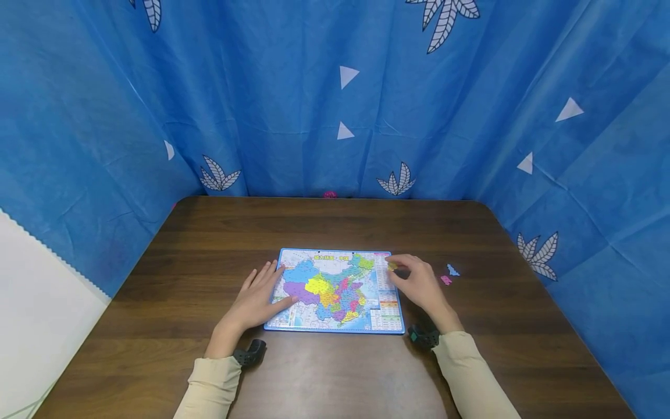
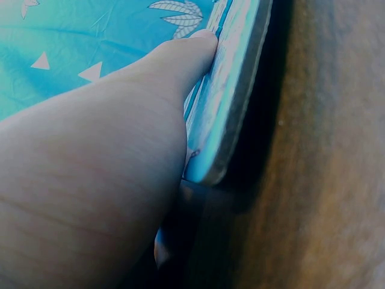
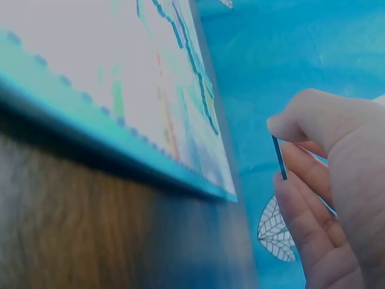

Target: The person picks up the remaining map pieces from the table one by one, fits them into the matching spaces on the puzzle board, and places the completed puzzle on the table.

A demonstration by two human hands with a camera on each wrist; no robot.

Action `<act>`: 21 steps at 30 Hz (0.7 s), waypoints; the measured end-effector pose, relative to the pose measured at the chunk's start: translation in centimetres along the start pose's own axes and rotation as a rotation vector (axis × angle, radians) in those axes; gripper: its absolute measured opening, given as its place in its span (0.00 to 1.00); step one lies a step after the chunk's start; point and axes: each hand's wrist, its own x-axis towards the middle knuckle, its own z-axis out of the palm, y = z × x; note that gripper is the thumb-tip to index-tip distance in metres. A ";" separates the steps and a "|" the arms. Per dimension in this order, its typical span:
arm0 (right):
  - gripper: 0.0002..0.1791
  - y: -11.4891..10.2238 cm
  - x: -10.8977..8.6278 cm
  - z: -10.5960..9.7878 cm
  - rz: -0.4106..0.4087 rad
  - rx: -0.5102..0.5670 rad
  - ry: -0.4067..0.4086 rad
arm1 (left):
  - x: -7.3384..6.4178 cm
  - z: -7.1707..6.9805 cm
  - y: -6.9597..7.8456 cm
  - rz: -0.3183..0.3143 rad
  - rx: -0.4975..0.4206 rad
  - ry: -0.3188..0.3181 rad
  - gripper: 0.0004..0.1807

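A map puzzle board [image 1: 324,325] with many coloured regions lies flat on the table. My left hand [image 1: 256,297] rests on its left side with fingers spread and the thumb on the map; in the left wrist view that thumb [image 2: 192,51] lies along the board's surface. My right hand [image 1: 421,285] is raised by the board's right edge and pinches a small yellowish puzzle piece [image 1: 392,266] between thumb and fingertips. The right wrist view shows this thin piece edge-on, apart from the board [image 3: 168,153].
To the right of my right hand, a pink puzzle piece [image 1: 446,280] and a blue puzzle piece [image 1: 452,270] lie on the brown wooden table [image 1: 497,337]. A blue curtain [image 1: 293,116] hangs behind the table and along its sides.
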 end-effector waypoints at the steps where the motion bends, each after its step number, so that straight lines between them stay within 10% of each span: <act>1: 0.20 -0.1 0.1 0.1 0.000 0.002 -0.006 | 0.0 0.0 0.0 -0.002 -0.002 -0.001 0.52; 21: 0.17 -2.2 0.7 1.9 -0.041 0.048 -0.088 | -0.2 -0.1 0.1 -0.008 -0.005 -0.011 0.53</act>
